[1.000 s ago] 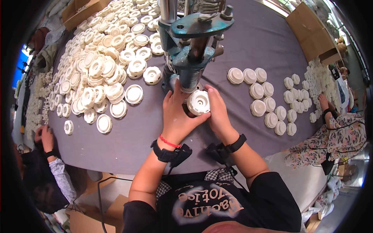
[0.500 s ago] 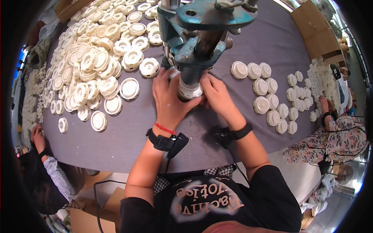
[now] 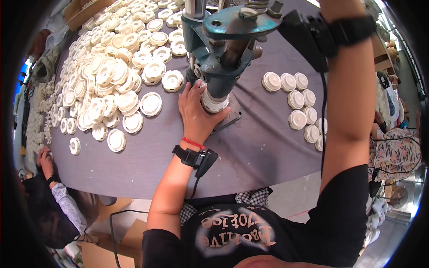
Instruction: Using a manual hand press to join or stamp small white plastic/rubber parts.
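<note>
My left hand point(image 3: 196, 115) curls round a white round plastic cap point(image 3: 214, 105) under the ram of a teal hand press point(image 3: 223, 60). Its thumb lies along the near side of the cap and its fingers reach round the left side. Part of the press's metal base plate point(image 3: 235, 117) shows to the right of the cap. My right arm point(image 3: 348, 89) is raised at the right, its wrist at the upper edge beside the press. The right hand itself is beyond the frame. The cap's underside is hidden.
A large heap of white round caps point(image 3: 105, 73) covers the table's left side. Several more caps point(image 3: 296, 99) stand in rows to the right of the press, partly behind my arm. Co-workers sit at both sides; one hand point(image 3: 45, 161) shows at far left.
My right hand has left the cap and gone up and right, out of the picture. My left hand has stayed at the cap. The view has shifted slightly.
</note>
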A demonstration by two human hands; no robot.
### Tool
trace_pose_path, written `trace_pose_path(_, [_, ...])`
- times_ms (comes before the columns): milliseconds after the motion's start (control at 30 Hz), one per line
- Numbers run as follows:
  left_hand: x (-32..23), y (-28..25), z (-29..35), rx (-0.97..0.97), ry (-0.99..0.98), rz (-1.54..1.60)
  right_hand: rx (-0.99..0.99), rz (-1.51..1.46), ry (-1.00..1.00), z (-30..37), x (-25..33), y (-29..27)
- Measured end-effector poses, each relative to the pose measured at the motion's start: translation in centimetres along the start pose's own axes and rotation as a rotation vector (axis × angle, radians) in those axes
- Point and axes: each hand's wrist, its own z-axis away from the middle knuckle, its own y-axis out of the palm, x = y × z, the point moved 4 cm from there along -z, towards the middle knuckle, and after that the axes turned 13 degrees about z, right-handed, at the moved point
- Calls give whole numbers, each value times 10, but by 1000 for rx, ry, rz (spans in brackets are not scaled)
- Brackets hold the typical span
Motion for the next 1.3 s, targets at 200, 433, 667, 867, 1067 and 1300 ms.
trace_pose_path(200, [2, 4, 2, -44, -53, -5, 52, -159, 370, 129, 88, -82])
trace_pose_path(433, [1, 17, 5, -103, -21, 129, 325, 3, 791, 321, 138, 54])
trace_pose_path(667, [13, 12, 5, -59, -102, 84, 115, -151, 827, 313, 137, 64])
trace_pose_path(867, [9, 6, 18, -16, -141, 170, 468, -630, 997, 330, 149, 49])
trace_pose_path(1067, [3, 4, 31, 8, -134, 131, 992, -1124, 1272, 315, 156, 40])
trace_pose_path(1300, [-3, 5, 22, 32, -192, 71, 985, -1016, 1304, 313, 154, 41])
